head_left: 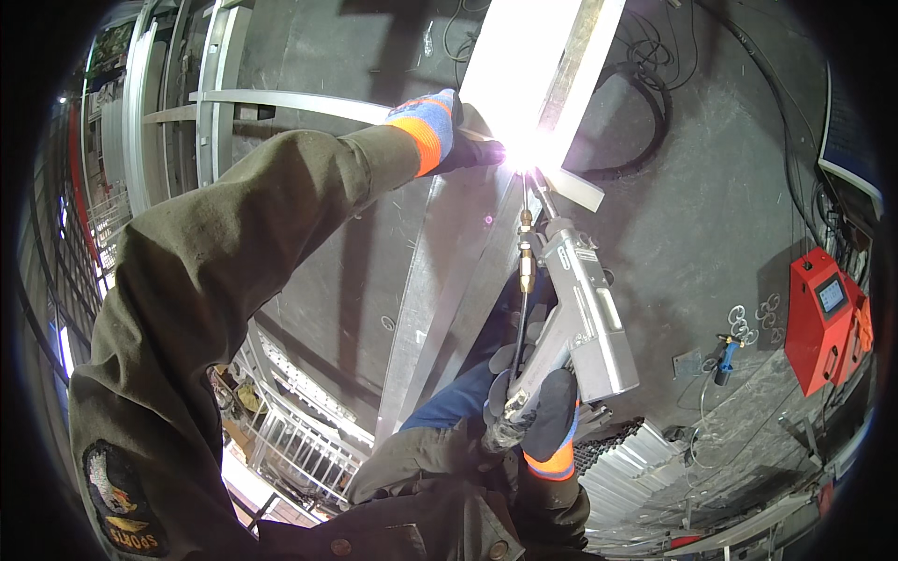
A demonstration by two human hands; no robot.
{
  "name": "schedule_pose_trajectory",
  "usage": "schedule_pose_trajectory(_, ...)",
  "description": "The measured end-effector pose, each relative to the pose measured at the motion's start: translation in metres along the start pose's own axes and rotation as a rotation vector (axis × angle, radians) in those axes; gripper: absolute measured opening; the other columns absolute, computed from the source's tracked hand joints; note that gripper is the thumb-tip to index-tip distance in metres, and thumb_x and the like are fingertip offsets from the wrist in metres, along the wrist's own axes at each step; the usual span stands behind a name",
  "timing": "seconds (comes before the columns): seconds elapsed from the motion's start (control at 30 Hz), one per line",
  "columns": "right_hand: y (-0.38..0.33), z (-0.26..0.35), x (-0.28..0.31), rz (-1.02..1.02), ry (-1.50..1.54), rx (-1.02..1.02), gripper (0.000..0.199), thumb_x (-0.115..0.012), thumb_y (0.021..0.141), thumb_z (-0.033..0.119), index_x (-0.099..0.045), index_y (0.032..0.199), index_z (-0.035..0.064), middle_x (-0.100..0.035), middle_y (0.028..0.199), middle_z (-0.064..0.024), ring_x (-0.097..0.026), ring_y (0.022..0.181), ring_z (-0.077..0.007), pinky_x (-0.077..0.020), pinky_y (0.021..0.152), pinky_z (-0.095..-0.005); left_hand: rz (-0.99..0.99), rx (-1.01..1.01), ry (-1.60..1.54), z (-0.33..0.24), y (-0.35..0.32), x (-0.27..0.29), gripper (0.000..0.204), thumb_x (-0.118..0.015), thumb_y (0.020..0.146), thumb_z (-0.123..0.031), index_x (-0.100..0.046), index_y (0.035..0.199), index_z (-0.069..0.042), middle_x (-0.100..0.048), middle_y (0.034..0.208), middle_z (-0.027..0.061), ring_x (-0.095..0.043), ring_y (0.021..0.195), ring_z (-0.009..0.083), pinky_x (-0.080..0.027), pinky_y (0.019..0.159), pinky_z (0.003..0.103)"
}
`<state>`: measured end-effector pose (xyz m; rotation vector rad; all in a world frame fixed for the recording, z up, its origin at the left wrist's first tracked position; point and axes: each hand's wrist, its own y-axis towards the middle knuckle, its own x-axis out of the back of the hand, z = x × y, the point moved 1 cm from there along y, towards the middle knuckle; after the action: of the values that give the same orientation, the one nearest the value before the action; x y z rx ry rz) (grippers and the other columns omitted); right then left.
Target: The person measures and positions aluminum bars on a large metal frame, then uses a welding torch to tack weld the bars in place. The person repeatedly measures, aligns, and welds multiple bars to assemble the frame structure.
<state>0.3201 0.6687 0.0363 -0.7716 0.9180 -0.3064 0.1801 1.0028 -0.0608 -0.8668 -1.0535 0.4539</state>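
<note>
Olive jacket sleeve (215,280) fills the left of the view, nearest the camera, with an embroidered patch near its lower end. It runs up and to the right, the arm stretched almost straight. At its end the left hand (447,131), in a blue, grey and orange work glove, presses down on a long steel frame rail (449,280), its grip closed around the metal just left of a white welding glare (526,154). The rail runs from the lower middle of the view up toward the top, brightly lit beyond the glare.

To the right, the right hand (538,421), gloved the same way, comes up from the lower edge with the wrist bent back; its grip is wrapped tight around the handle of a grey handheld welding gun (580,309). The gun points up and left, its nozzle tip meeting the rail at the glare. Farther right, a red welding machine (823,318) stands on the grey floor (711,215), well apart from both hands.
</note>
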Motion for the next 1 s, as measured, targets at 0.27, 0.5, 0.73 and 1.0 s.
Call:
schedule_pose_trajectory(0.27,-0.002,-0.002,-0.001,-0.027,-0.011,-0.013,0.067,-0.048,0.103,0.057,-0.042,0.139,0.0005,-0.062,0.086,-0.0148,-0.061,0.061,-0.0197,-0.0501,0.050,-0.0339,-0.051,-0.069,-0.029,0.011,0.026,-0.019,0.037,-0.067,0.092,-0.018,-0.059,0.125,-0.004,-0.068,0.126,0.0219,-0.065,0.122,0.0399,-0.052,0.101,0.044)
schedule_pose_trajectory(0.5,-0.018,-0.039,0.027,-0.184,0.030,-0.039,0.069,-0.046,0.104,0.058,-0.045,0.134,-0.0031,-0.062,0.076,-0.0111,-0.060,0.062,-0.0188,-0.0491,0.052,-0.0331,-0.067,-0.061,-0.082,0.010,0.023,-0.016,0.031,-0.061,0.092,-0.007,-0.060,0.124,-0.005,-0.069,0.124,0.0208,-0.065,0.120,0.0403,-0.053,0.099,0.046)
schedule_pose_trajectory(0.73,-0.031,-0.061,0.059,-0.010,-0.202,0.061,0.044,-0.061,0.102,0.015,-0.048,0.142,0.0018,-0.064,0.122,-0.0144,-0.067,0.101,-0.0281,-0.0553,0.085,-0.0370,-0.129,0.001,-0.391,-0.003,-0.015,0.004,0.061,-0.079,0.082,-0.048,-0.063,0.124,-0.006,-0.069,0.121,0.0143,-0.065,0.116,0.0288,-0.049,0.098,0.038)
schedule_pose_trajectory(1.0,-0.058,0.054,0.050,-0.159,-0.010,0.474,0.067,-0.055,0.099,0.055,-0.048,0.139,0.0019,-0.063,0.116,-0.0199,-0.068,0.087,-0.0315,-0.0578,0.074,-0.0433,-0.516,-0.050,-0.494,-0.034,-0.084,0.003,0.075,-0.082,0.078,-0.029,-0.050,0.141,-0.003,-0.054,0.136,0.0239,-0.054,0.127,0.0420,-0.047,0.107,0.045)
